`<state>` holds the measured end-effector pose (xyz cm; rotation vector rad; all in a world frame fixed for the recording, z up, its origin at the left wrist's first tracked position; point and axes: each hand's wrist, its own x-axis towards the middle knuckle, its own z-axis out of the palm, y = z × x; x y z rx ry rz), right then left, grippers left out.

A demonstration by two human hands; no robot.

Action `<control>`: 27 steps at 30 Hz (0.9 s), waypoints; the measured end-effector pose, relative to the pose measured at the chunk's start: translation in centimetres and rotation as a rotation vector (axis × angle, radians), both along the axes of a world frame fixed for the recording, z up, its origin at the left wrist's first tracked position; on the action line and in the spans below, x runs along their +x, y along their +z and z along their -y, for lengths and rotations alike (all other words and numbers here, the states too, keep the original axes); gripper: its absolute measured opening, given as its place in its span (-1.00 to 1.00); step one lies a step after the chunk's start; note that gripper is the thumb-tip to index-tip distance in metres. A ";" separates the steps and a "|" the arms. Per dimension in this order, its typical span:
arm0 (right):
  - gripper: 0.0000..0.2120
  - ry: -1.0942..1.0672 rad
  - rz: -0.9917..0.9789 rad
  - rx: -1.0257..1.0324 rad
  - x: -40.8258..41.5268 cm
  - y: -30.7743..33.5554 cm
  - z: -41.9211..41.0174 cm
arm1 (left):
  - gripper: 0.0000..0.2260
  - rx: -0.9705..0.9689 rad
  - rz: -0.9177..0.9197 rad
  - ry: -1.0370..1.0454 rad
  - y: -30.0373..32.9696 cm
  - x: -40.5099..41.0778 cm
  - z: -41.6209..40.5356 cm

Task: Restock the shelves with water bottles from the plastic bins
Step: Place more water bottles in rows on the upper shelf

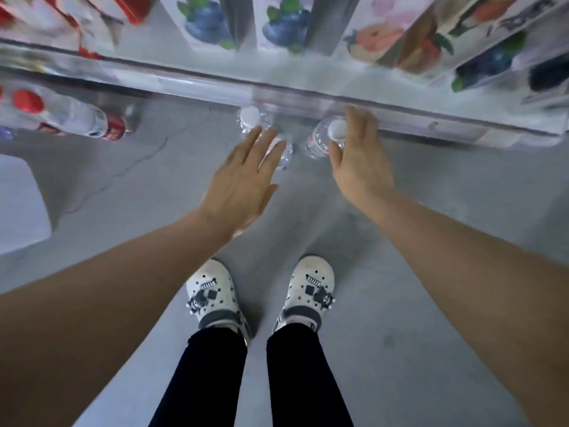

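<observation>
Three clear water bottles with white caps stand on a low shelf just under the shelf edge (308, 90). My left hand (243, 177) reaches over the middle bottle (284, 154) with straight fingers that lie on its top. The left bottle (250, 117) stands free behind those fingers. My right hand (358, 155) grips the right bottle (320, 140) near its cap, thumb on one side and fingers on the other; the bottle leans to the left.
Cartons with fruit pictures (283, 23) fill the shelf above. Red-capped bottles (77, 118) lie at the far left. A pale bin-like object (18, 204) sits on the grey floor at the left. My feet in white clogs (261, 291) stand below the hands.
</observation>
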<state>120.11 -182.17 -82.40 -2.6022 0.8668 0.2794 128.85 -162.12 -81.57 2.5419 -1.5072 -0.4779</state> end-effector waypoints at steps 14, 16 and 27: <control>-0.69 -0.159 0.115 0.261 1.3 -3.0 0.3 | -0.11 0.115 -0.055 0.053 -2.6 -1.1 1.2; -0.69 -0.185 0.031 0.280 1.3 -0.9 1.2 | -0.09 0.205 -0.127 0.049 -1.2 -0.5 1.5; -0.65 -0.079 0.157 0.337 -0.5 26.5 1.5 | -0.25 0.303 -0.464 0.094 20.6 -0.8 1.5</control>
